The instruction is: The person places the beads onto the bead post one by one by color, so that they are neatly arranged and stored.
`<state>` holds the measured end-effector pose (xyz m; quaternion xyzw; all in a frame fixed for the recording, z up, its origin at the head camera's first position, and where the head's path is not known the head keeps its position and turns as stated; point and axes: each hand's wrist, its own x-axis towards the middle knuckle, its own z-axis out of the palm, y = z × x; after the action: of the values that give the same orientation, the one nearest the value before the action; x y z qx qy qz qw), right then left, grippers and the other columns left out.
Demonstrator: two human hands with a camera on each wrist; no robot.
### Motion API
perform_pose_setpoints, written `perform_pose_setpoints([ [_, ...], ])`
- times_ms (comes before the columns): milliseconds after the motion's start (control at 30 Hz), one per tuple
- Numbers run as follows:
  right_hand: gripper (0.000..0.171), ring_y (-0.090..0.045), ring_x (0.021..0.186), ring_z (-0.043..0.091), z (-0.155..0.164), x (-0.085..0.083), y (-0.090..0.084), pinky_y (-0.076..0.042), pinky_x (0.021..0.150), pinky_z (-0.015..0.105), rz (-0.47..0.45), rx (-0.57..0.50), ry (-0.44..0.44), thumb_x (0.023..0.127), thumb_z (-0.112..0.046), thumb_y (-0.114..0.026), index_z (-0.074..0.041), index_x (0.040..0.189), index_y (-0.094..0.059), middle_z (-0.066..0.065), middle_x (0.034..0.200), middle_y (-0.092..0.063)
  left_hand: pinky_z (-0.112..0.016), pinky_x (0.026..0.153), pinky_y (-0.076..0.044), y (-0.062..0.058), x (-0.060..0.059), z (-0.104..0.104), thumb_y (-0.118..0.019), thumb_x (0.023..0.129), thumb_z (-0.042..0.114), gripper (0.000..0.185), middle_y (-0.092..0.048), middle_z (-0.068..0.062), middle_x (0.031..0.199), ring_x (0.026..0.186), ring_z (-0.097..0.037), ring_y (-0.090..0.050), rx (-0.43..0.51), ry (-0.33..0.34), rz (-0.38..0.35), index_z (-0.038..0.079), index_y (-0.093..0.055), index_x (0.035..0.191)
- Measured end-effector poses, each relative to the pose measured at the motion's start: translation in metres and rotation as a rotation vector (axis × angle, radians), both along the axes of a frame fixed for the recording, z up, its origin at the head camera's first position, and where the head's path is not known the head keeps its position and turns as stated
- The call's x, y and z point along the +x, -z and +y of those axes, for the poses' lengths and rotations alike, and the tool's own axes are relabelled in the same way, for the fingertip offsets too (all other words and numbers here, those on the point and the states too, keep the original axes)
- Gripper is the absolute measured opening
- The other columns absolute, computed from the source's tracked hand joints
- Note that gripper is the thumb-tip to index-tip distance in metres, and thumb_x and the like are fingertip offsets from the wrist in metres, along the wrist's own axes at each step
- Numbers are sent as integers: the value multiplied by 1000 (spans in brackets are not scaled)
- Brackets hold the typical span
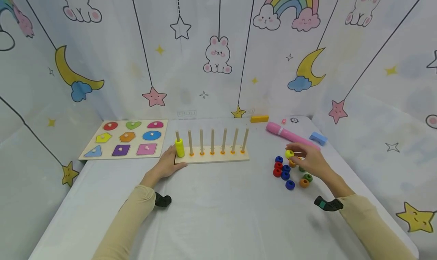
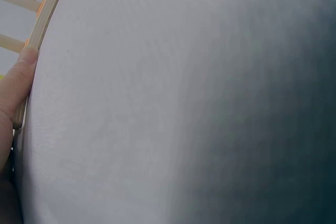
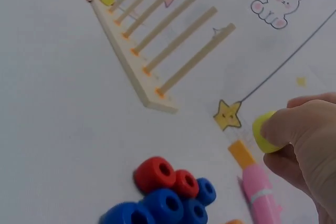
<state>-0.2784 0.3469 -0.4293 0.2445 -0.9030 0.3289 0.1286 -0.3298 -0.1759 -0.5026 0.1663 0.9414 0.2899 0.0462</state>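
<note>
A yellow wooden ring bead (image 1: 289, 153) is pinched in the right hand (image 1: 308, 160) above the loose coloured beads (image 1: 285, 172).
The wooden peg board (image 1: 213, 158) is steadied at its left end by the left hand (image 1: 168, 164), fingers flat on the white worktop (image 1: 218, 210); stacked yellow beads (image 1: 179, 148) sit on the leftmost peg.

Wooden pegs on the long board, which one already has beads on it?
The leftmost wooden peg, beside the left hand: it alone carries stacked yellow beads. The other six stand bare.

The head view looks down across the whole table (image 1: 218, 214); both wrist views sit close, sharing the peg board (image 3: 131, 69).
</note>
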Motion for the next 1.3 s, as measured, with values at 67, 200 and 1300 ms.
perform_pose_setpoints([
  [67,35,-64,99,25,-10,-5,-7,-54,81,27,-14,-11,-3,85,0,-66,-2,119,-60,9,114,-64,-51,114,-7,0,1,0,-63,90,40,89,-13,-25,153,141,-39,-7,2,-2,0,-2,-11,149],
  [200,32,-63,102,25,-33,-19,-23,-49,82,14,-12,-16,-17,89,-5,-64,-5,120,-60,9,115,-64,-51,114,-7,0,0,0,-63,90,39,89,-14,-25,153,141,-40,-8,1,1,9,-2,-12,149],
  [1300,31,-63,99,17,-314,-99,-61,-50,84,18,89,-149,-405,86,1,-63,4,117,-59,15,110,-65,-52,114,-9,0,-1,-2,-64,89,40,90,-15,-26,153,140,-41,-9,3,-6,10,-4,-12,148],
])
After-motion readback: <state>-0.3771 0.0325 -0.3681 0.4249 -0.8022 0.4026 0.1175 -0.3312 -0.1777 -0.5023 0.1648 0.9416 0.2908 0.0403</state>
